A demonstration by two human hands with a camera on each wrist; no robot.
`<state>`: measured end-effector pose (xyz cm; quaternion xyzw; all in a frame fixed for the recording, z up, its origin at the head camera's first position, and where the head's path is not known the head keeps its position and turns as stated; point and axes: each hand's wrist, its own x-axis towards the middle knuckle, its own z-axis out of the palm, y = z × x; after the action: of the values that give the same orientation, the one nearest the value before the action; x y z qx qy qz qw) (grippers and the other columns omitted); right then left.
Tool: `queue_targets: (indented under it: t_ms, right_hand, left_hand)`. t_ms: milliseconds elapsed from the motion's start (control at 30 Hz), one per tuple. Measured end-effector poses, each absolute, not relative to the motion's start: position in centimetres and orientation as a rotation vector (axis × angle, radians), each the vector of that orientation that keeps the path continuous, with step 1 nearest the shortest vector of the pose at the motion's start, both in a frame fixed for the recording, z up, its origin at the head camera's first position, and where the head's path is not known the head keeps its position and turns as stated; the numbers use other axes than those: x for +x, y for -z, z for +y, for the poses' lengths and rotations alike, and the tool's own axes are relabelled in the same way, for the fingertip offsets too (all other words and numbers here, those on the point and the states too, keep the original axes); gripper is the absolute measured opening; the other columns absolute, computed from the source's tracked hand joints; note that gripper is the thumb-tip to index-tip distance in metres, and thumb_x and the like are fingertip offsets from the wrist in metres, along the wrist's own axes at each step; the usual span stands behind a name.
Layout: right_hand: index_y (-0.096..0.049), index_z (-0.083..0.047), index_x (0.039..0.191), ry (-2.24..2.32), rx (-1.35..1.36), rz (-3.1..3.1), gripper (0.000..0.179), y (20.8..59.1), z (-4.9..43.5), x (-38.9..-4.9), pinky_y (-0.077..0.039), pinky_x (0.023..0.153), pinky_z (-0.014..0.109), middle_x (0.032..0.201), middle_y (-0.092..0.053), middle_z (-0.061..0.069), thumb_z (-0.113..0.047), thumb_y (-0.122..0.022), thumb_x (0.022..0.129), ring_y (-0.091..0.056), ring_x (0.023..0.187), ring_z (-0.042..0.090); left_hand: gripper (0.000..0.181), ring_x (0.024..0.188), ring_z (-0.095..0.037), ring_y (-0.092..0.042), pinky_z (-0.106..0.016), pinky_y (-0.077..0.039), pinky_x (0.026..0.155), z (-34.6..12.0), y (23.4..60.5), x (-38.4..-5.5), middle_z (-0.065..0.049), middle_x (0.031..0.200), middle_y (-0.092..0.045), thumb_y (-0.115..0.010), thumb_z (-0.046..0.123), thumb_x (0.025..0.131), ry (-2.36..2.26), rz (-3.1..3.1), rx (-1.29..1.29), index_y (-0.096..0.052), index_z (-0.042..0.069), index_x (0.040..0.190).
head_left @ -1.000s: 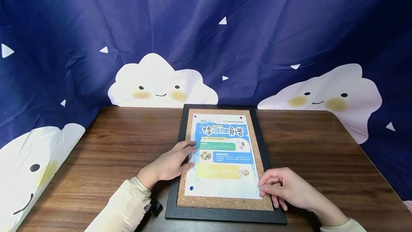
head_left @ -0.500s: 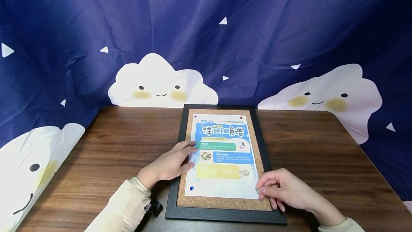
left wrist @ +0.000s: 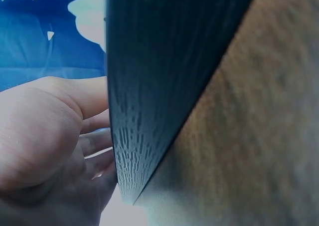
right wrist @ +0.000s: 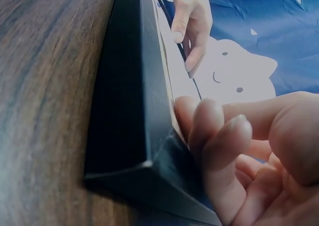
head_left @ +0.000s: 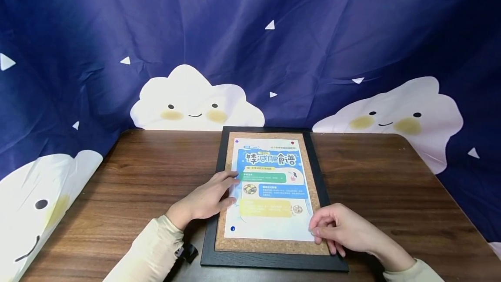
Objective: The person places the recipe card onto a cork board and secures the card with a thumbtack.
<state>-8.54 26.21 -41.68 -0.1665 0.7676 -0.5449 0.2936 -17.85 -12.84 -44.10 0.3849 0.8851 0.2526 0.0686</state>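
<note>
A printed sheet of paper [head_left: 270,227] lies on a cork board [head_left: 270,246] with a black frame [head_left: 274,261]. Push pins sit in three of its corners: purple [head_left: 236,141], red [head_left: 292,143] and blue [head_left: 232,229]. My left hand [head_left: 205,197] rests across the frame's left side, relaxed fingertips on the paper's left edge. At the lower right corner, my right hand [head_left: 344,227] pinches what looks like a small greenish push pin [head_left: 312,231] between thumb and forefinger, mostly hidden by the fingertips. Its other fingers lie over the frame's right side.
The board lies on a brown wooden table [head_left: 375,173], its top end near the back edge. A dark blue curtain [head_left: 297,55] with white clouds hangs behind. By the left sleeve is a small black strap [head_left: 188,253].
My right hand has shifted slightly left, inward over the paper's lower right corner. My left hand and the board stay where they were.
</note>
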Motion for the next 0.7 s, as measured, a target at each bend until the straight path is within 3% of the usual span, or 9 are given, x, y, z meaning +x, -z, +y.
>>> queue_targets:
  t_ms: [167,300,700]
  right_hand:
    - [-0.072,0.004,0.103,1.394,-0.424,2.058,0.012,41.3,25.9,-8.8,-0.048,0.042,0.021,0.08,-0.073,0.009,0.001,-0.06,0.104,-0.061,0.05,0.006]
    - [-0.071,0.003,0.102,1.365,-0.442,2.065,0.014,41.1,25.8,-9.0,-0.047,0.041,0.021,0.077,-0.071,0.007,0.002,-0.058,0.105,-0.06,0.049,0.005]
    - [-0.071,0.001,0.102,1.332,-0.419,2.067,0.011,40.9,25.8,-9.1,-0.046,0.04,0.02,0.07,-0.067,0.004,-0.004,-0.062,0.106,-0.059,0.046,0.005]
  left_hand:
    - [0.052,0.154,-0.04,-0.04,-0.051,-0.048,0.116,-13.1,44.8,-18.1,-0.024,0.165,-0.044,-0.062,0.024,0.111,-0.785,2.667,1.201,-0.054,-0.007,0.152]
    - [0.05,0.154,-0.043,-0.041,-0.058,-0.045,0.117,-12.5,43.1,-17.3,-0.026,0.164,-0.045,-0.066,0.014,0.108,-0.763,2.664,1.13,-0.054,-0.01,0.15]
    - [0.049,0.155,-0.041,-0.041,-0.055,-0.046,0.118,-12.4,42.7,-17.2,-0.025,0.166,-0.044,-0.064,0.013,0.109,-0.685,2.682,1.114,-0.054,-0.009,0.151]
